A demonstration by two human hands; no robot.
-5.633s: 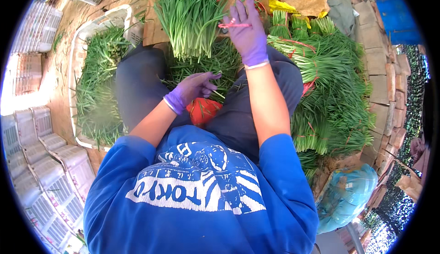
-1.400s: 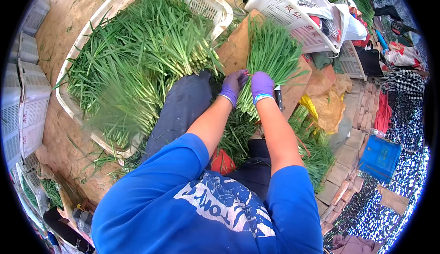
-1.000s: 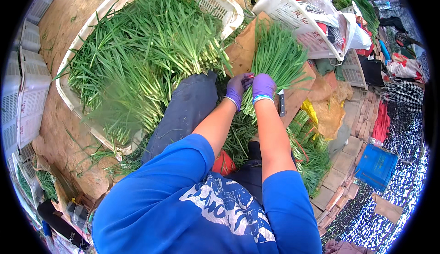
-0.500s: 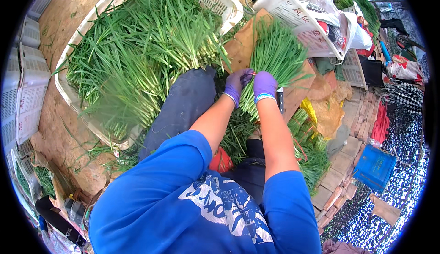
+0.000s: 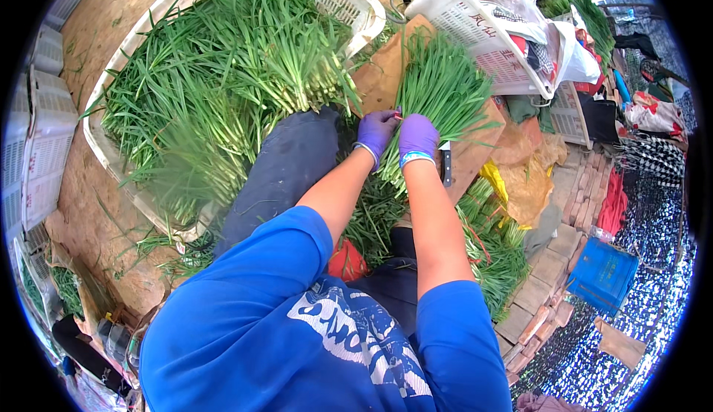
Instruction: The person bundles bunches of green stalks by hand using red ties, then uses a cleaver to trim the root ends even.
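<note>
A bundle of long green leafy stalks with pale cut ends, like garlic chives (image 5: 445, 85), lies before me on a brown board (image 5: 382, 78). Both hands wear purple gloves and meet at its stem end. My left hand (image 5: 376, 132) is closed in a pinch on a thin red tie (image 5: 398, 115) at the bundle's side. Close beside it, my right hand (image 5: 418, 138) is curled over the stems; its fingertips are hidden behind the back of the hand. A knife (image 5: 446, 165) with a black handle rests on the board, just right of my right wrist.
A large white crate (image 5: 111, 141) heaped with loose chives stands at the left, by my knee. More chives (image 5: 494, 252) lie right of my forearm. A tilted white crate (image 5: 475, 29) with bags sits far right; a blue crate (image 5: 603, 274) is on the right. Stacked crates (image 5: 44, 144) line the left.
The view has shifted slightly, so most things sit a little further left. My hands stay together at the stems, with the left wrist turned slightly and a small gap between the hands.
</note>
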